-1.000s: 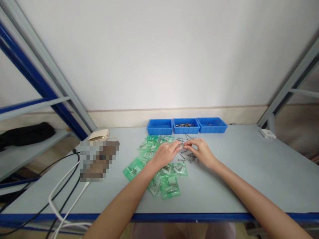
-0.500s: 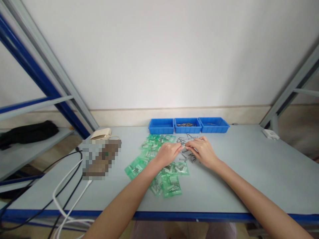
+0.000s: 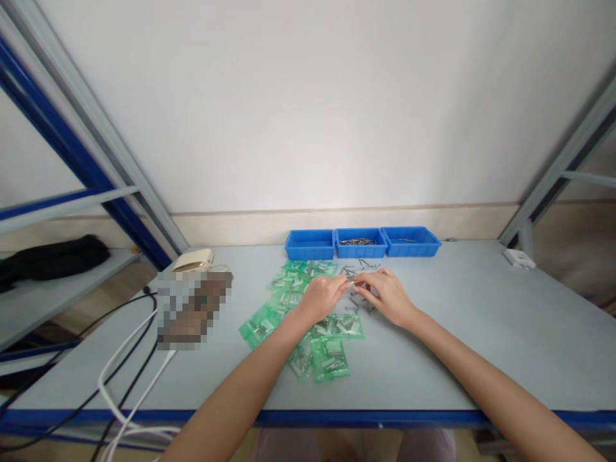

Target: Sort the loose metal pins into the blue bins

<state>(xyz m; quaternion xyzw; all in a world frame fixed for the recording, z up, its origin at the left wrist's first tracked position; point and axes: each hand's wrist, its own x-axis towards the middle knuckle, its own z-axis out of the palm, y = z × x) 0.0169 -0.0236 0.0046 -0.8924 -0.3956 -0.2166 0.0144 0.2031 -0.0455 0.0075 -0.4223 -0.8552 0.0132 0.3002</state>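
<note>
My left hand [image 3: 323,299] is closed in a pinch over the green bags, its fingertips on something small and pale that I cannot make out. Facing it, my right hand [image 3: 389,298] curves inward. Its thumb and index finger come together at the same small thing, close against the left fingertips. Loose metal screws [image 3: 353,308] lie scattered under and around the right hand, partly covered by it. Below the left hand and to its left are several green plastic bags [image 3: 330,366] with metal and pale pieces inside.
Behind the hands stand three blue bins: a left bin [image 3: 309,253], a middle bin [image 3: 360,252] holding metal pieces, and a right bin [image 3: 412,250] with a few thin pieces. White cables [image 3: 113,401] and a blurred brown object [image 3: 192,314] lie left. A white adapter [image 3: 518,258] sits far right.
The right hand's thumb and index finger have spread slightly, and its other fingers have shifted a little. My left hand stays almost where it was. The view has moved slightly.
</note>
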